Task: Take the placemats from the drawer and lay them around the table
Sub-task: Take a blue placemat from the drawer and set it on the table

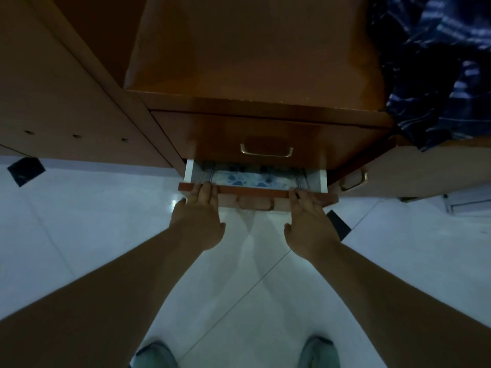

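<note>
At the near edge of the drawer (259, 193), which is pulled partly out under a closed one, both hands rest on its front: the left hand (198, 216) at the left end and the right hand (309, 221) at the right, fingers straight over the top edge, gripping nothing. The placemats (252, 177), blue-patterned, lie flat inside
</note>
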